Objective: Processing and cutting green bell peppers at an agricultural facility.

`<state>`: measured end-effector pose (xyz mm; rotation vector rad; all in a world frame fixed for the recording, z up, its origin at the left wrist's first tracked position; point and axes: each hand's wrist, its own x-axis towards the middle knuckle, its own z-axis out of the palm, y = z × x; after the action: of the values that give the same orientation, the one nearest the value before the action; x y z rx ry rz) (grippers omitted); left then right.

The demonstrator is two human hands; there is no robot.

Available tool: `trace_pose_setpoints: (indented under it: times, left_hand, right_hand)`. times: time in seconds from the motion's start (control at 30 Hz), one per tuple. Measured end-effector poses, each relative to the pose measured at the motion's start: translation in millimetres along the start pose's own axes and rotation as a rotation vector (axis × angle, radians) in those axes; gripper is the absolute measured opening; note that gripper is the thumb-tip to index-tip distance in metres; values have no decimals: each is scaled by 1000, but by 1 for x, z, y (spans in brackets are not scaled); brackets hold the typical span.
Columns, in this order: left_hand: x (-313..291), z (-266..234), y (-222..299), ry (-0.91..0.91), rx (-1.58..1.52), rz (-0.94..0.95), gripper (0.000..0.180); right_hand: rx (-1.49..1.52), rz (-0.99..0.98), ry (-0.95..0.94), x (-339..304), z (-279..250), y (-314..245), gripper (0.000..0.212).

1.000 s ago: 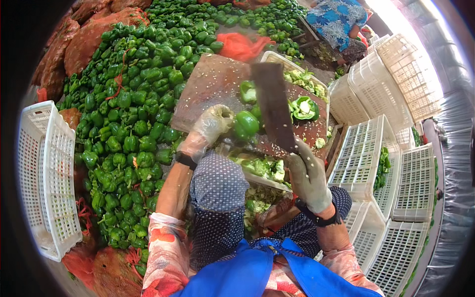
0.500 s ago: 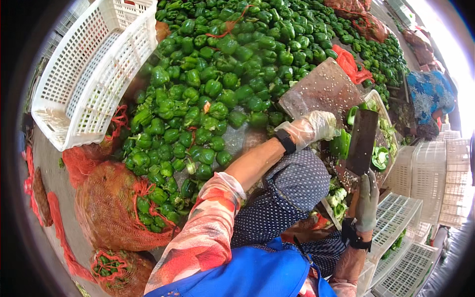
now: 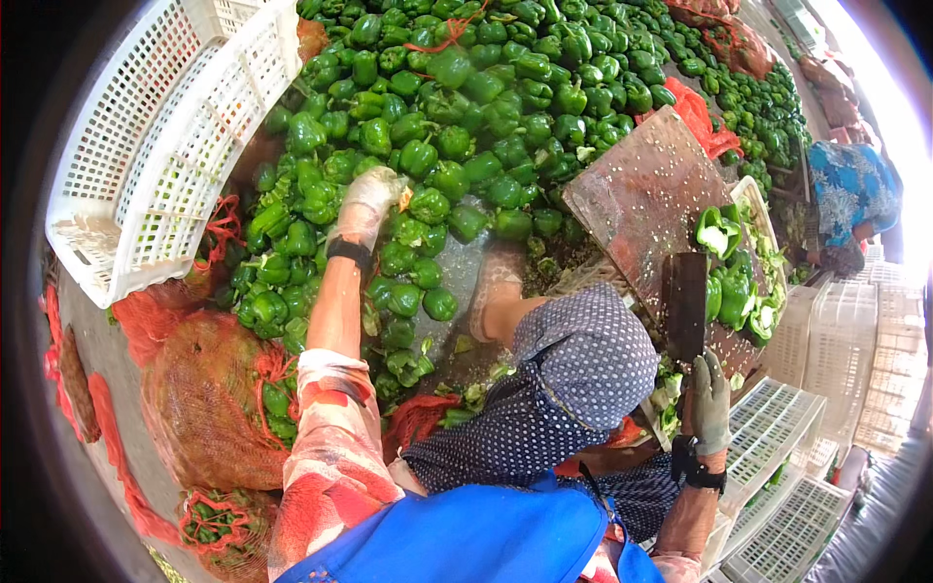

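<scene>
My left hand (image 3: pixel 370 201), in a thin pale glove, reaches into a big heap of green bell peppers (image 3: pixel 418 155). Its fingers curl down beside a small orange-brown patch; what they grip is hidden. My right hand (image 3: pixel 710 394), in a grey glove, is closed on the handle of a cleaver (image 3: pixel 686 301). The dark, broad blade rests over a brown wooden cutting board (image 3: pixel 637 189) strewn with pale seeds. Cut green pepper pieces (image 3: pixel 736 296) lie right of the blade, and another opened pepper (image 3: pixel 717 231) is just beyond them.
A white slotted crate (image 3: pixel 185 146) stands at the far left, above red mesh sacks (image 3: pixel 219 398). More white crates (image 3: pixel 777 418) are stacked at the right. Trimmings (image 3: pixel 768 238) fill a container beside the board. Another person in blue (image 3: pixel 850 194) is at the far right.
My left hand has moved from the cutting board leftward to the pepper heap. The right hand stays on the cleaver, whose blade has straightened and shifted left of the cut peppers.
</scene>
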<state>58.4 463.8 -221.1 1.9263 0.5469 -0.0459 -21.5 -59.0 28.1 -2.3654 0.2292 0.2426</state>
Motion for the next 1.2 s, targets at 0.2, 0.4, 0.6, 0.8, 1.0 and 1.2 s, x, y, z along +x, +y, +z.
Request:
trace_pose_setpoints:
  times: [0.2, 0.4, 0.6, 0.8, 1.0, 1.2]
  left_hand:
    - [31, 35, -9, -43, 289, 14, 36]
    - [79, 34, 5, 156, 574, 19, 57]
    - [95, 58, 0, 169, 457, -105, 69]
    - [92, 42, -25, 71, -198, -142, 52]
    - [-16, 48, 149, -201, -746, -35, 62]
    - [-82, 122, 276, -530, -289, 330, 66]
  right_hand:
    - [0, 79, 2, 1, -1, 17, 36]
    - [31, 126, -48, 6, 1, 3, 37]
    - [61, 163, -30, 3, 1, -2, 34]
    - [97, 118, -69, 0, 5, -12, 32]
    - [99, 98, -134, 5, -2, -12, 32]
    - [-240, -305, -35, 7, -10, 38, 42]
